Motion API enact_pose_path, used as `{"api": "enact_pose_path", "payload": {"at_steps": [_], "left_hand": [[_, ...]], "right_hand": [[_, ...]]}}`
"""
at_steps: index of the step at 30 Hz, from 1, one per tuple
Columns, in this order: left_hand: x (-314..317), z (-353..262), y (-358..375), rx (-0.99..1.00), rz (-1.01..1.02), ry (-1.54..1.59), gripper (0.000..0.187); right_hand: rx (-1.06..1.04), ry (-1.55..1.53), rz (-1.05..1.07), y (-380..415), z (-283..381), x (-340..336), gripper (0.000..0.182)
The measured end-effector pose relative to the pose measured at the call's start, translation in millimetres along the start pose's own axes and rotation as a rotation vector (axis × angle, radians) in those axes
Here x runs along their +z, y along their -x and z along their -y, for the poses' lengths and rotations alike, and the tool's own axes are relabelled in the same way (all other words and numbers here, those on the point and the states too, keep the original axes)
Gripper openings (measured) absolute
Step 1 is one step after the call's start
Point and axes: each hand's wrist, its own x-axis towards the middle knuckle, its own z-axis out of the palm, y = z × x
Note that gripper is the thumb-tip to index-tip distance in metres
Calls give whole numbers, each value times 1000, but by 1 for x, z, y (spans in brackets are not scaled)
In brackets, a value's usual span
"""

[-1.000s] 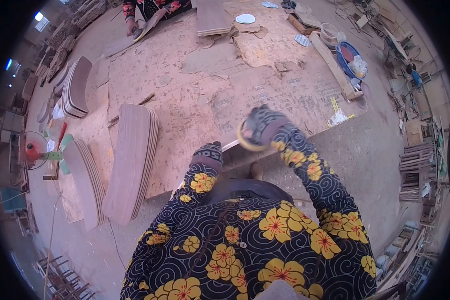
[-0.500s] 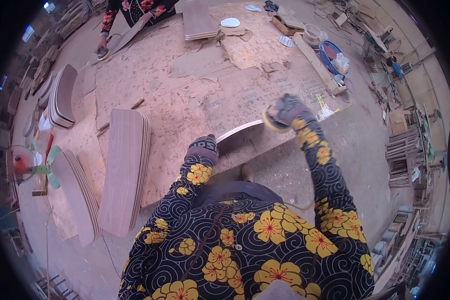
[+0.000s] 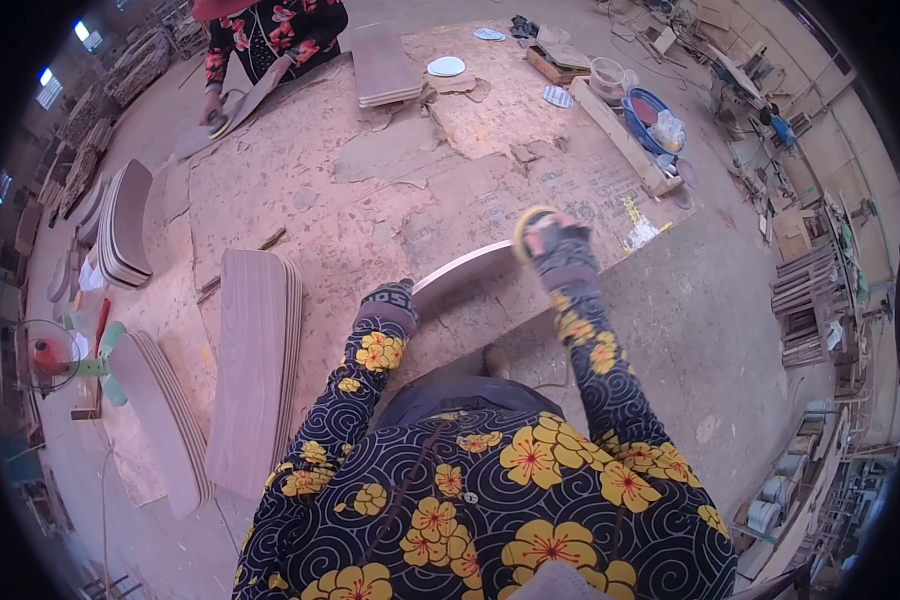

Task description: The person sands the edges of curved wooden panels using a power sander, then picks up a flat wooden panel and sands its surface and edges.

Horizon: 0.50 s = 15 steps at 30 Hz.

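Observation:
My left hand (image 3: pixel 388 303), in a dark knitted glove with lettering, is closed on the near-left end of a curved wooden panel (image 3: pixel 467 274). The panel stands on its long edge at the front of the worktable, its pale upper edge bowed upward. At its far-right end, my gloved right hand (image 3: pixel 564 252) grips a round sanding pad (image 3: pixel 526 222) with a yellow rim. The pad is tilted against the panel's end, and the hand is slightly blurred. Left of my left hand lies a stack of curved panels (image 3: pixel 255 370).
More panel stacks lie at the left (image 3: pixel 155 410), far left (image 3: pixel 125 225) and back (image 3: pixel 385 65). A fan (image 3: pixel 55 355) stands at left. Across the table a co-worker (image 3: pixel 270 40) rubs a panel. A blue basin (image 3: pixel 642 125) sits behind a wooden beam (image 3: pixel 625 140).
My right hand has swung the sanding pad slightly left and turned it more upright against the panel's end. My left hand still holds the panel. The camera view has shifted slightly.

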Motion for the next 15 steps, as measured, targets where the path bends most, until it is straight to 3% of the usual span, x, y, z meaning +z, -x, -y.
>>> {"api": "enact_pose_path", "payload": {"at_steps": [1,4,6,8,10,13,15], "left_hand": [[4,0,-1,6,-19,-7,54],[2,-2,0,11,-52,-2,51],[-4,-6,4,-4,-30,7,51],[-12,-11,9,-16,20,-6,56],[-9,-9,5,-8,6,-29,56],[9,0,-1,22,-109,-55,47],[8,-2,0,12,-99,-64,47]], "right_hand": [[103,-148,-34,-7,-2,-15,51],[5,42,34,-16,-11,-16,50],[4,115,232,-18,35,-17,39],[-207,243,277,4,85,-12,34],[-248,154,597,6,112,6,36],[-291,123,201,28,102,14,36],[16,233,518,-12,104,-10,48]]}}
